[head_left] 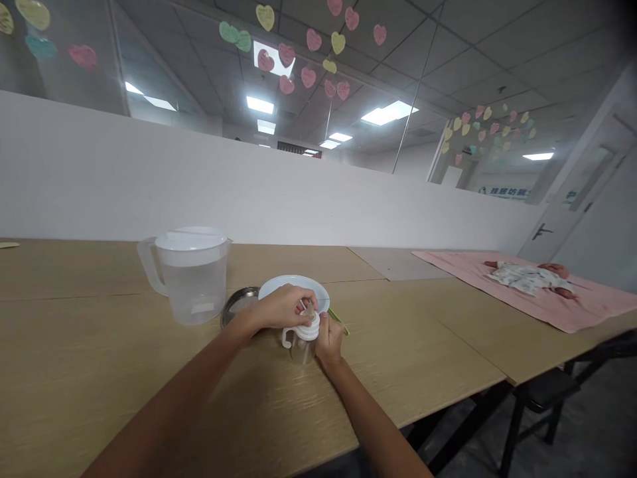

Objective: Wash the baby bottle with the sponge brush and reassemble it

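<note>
A clear bottle (301,350) with a white collar and white side handles stands upright near the middle of the table. The fingers of my left hand (287,307) are pinched on the clear nipple at its top. My right hand (329,337) is closed against the bottle's right side, by the collar; a handle there, if any, is hidden. Just behind my hands lies a pale blue-white plate (271,284), with a round metal dish (231,309) on its left. A green stick-like item (339,320) shows past my right hand, partly covered.
At the left stands a large clear pitcher (195,282) with a white lid. A baby doll (522,277) in patterned clothes lies on a pink cloth (562,317) at the right. Beyond the wooden table (388,372) are a white wall and a dark stool (545,390).
</note>
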A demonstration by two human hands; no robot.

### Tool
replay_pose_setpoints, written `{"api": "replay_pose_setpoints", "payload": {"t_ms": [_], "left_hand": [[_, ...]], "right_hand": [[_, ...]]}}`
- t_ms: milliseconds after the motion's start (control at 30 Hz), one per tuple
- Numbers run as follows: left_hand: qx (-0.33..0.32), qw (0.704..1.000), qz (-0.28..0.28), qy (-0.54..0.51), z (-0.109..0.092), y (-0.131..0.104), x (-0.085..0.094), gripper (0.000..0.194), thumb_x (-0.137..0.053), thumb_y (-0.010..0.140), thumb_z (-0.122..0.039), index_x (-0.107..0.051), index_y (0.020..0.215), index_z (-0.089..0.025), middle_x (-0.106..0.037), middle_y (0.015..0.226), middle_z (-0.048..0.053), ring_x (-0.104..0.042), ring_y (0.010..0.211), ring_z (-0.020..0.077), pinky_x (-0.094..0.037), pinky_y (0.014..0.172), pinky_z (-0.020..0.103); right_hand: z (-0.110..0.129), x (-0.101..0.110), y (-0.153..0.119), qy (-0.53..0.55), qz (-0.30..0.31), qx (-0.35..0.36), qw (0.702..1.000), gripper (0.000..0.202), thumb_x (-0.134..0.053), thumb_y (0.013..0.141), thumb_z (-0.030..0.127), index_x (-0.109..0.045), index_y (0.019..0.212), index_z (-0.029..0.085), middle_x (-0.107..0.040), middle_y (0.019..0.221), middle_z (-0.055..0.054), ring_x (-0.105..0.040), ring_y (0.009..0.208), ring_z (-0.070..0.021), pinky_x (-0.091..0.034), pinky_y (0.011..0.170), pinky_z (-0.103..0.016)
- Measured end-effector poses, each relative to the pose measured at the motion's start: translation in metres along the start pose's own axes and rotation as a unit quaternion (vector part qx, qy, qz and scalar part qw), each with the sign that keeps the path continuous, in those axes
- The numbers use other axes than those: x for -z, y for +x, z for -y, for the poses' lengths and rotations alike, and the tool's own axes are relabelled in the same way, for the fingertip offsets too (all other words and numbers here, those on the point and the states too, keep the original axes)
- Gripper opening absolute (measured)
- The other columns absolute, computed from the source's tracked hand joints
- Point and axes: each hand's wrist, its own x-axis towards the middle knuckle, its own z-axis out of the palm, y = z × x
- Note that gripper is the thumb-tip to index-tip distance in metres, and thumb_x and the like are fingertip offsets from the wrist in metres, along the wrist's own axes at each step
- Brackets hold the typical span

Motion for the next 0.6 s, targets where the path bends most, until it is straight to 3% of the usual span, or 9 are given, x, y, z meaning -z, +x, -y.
{"api": "replay_pose_setpoints", "payload": {"t_ms": [600], "left_hand": [[-0.014,0.998,0.018,-0.061,0.017,0.007,-0.003,0.022,-0.061,0.066,-0.022,-0.059,0.086,-0.016,-0.065,0.087,0.002,-0.061,0.079,0.0162,-0.046,0.066,0.024]], "right_hand": [[0.000,-0.001,0.000,-0.007,-0.002,0.020,1.000,0.046,-0.027,0.093,0.033,-0.043,0.054,0.017,-0.045,0.049,0.000,-0.038,0.046,-0.0086,-0.024,0.048,-0.024]]}}
